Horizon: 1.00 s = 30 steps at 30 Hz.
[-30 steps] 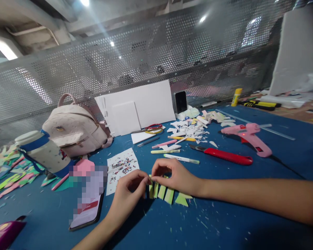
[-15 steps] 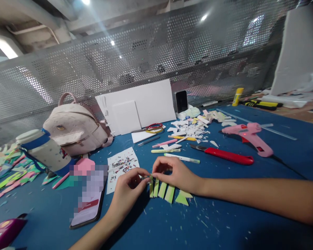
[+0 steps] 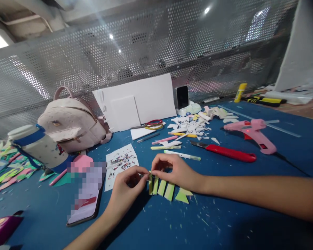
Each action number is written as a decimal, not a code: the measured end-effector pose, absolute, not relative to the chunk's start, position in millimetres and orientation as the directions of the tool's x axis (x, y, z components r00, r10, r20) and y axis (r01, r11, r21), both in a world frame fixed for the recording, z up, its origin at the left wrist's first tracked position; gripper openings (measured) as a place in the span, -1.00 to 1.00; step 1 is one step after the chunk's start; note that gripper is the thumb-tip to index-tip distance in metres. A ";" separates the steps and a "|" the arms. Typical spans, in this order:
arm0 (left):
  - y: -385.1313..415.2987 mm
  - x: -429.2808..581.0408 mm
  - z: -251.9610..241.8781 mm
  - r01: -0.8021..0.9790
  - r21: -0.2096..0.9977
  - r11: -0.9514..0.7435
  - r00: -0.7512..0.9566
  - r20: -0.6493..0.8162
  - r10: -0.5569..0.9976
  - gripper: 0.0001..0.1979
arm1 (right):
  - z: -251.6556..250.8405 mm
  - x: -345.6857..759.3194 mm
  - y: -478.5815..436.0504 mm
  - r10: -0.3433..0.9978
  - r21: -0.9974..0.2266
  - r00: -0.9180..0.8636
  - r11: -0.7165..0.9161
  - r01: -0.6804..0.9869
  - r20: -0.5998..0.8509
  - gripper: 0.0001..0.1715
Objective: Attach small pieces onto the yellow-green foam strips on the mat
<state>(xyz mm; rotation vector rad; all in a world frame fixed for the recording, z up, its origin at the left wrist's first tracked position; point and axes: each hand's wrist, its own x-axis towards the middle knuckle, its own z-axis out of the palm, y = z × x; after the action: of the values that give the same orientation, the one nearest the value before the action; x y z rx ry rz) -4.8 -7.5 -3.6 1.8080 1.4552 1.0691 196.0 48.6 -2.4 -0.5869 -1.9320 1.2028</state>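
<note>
Several light green strips lie side by side on the blue table, with green triangular pieces to their right. My left hand is pinched at the upper end of the leftmost strip. Right beside it, my right hand is also closed, its fingertips meeting the left ones and its palm over the tops of the other strips. Whatever sits between the fingertips is too small to make out. A white sheet with dark specks lies behind my left hand.
Behind my hands are markers, a red utility knife, scissors and white scraps. A pink glue gun lies right. Leftward are a phone, a bottle and a backpack.
The view has shifted slightly, so the far objects sit a little higher or farther outward. Both hands keep nearly the same pinched pose at the strips.
</note>
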 end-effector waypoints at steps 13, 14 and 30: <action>-7.7 -1.8 -0.1 0.365 0.908 -0.207 0.072 0.194 0.978 -0.85 | -5.4 194.4 53.6 0.742 -0.907 -0.572 0.422 -0.007 0.350 -0.96; -7.9 -1.8 0.0 0.361 0.909 -0.210 0.074 0.196 0.978 -0.86 | -5.3 194.5 53.4 0.743 -0.907 -0.570 0.421 -0.008 0.350 -0.95; -7.8 -1.8 1.6 0.205 0.971 -0.127 0.020 0.125 0.992 -0.83 | -0.6 197.9 54.6 0.796 -0.888 -0.414 0.453 -0.075 0.441 -0.89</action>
<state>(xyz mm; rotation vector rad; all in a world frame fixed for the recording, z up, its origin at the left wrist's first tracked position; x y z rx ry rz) -1.8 -7.8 1.6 1.4612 1.2925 1.1925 197.9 54.6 -0.6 -0.6232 -1.7255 1.1149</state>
